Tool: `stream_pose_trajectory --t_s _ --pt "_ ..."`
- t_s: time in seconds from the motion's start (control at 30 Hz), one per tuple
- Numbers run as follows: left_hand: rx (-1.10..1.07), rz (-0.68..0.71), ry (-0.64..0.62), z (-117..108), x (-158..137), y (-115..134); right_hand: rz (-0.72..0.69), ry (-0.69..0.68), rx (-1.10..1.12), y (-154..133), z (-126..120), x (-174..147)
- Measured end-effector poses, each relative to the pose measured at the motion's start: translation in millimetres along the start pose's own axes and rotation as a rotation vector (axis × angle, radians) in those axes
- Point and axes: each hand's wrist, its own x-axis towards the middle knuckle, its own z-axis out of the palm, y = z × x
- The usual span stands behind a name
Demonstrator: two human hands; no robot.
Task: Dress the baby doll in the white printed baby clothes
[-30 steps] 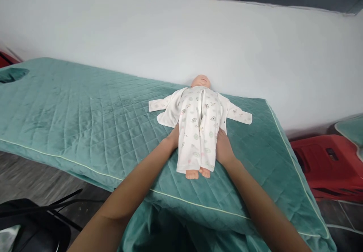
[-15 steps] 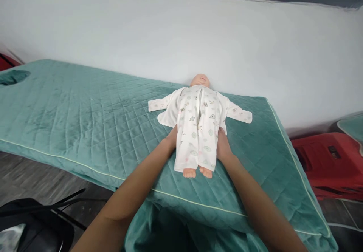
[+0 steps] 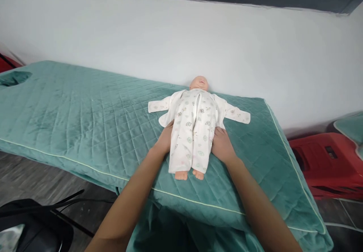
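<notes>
A baby doll [image 3: 199, 82] lies on its back on the green quilted bed cover, its head towards the wall and bare feet towards me. It wears a white long-sleeved baby shirt [image 3: 237, 115], spread out at the sides, and white printed baby trousers [image 3: 188, 138] reaching up over its belly. My left hand [image 3: 165, 138] is closed at the left edge of the trousers, its fingertips partly hidden by the cloth. On the opposite side my right hand [image 3: 222, 145] has curled fingers at the trousers' edge, near the shirt hem.
The bed [image 3: 85, 104] runs along a white wall [image 3: 141, 36], with a face hole [image 3: 15, 78] at its far left. A red plastic stool [image 3: 329, 161] stands to the right. At the lower left is a black chair [image 3: 36, 221].
The doll's legs and the trousers have shifted slightly left. My right hand shows more of its back and fingers, and my left hand has moved a little left.
</notes>
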Motion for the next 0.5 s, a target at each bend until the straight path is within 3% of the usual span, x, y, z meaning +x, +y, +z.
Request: stream_pose_trajectory --t_s 0.2,0.37,0.5 --pt "0.263 0.047 -0.052 -10.0 -12.4 -8.6 -0.001 0.046 0.077 8.8 -9.9 -4.6" --pt "0.274 0.091 -0.017 -13.9 -25.1 -7.6 -0.051 0.071 0.099 16.7 -20.1 -11.8" --pt "0.257 0.062 -0.009 -14.6 -34.0 -8.7 -0.06 0.016 0.106 18.8 -20.3 -17.5"
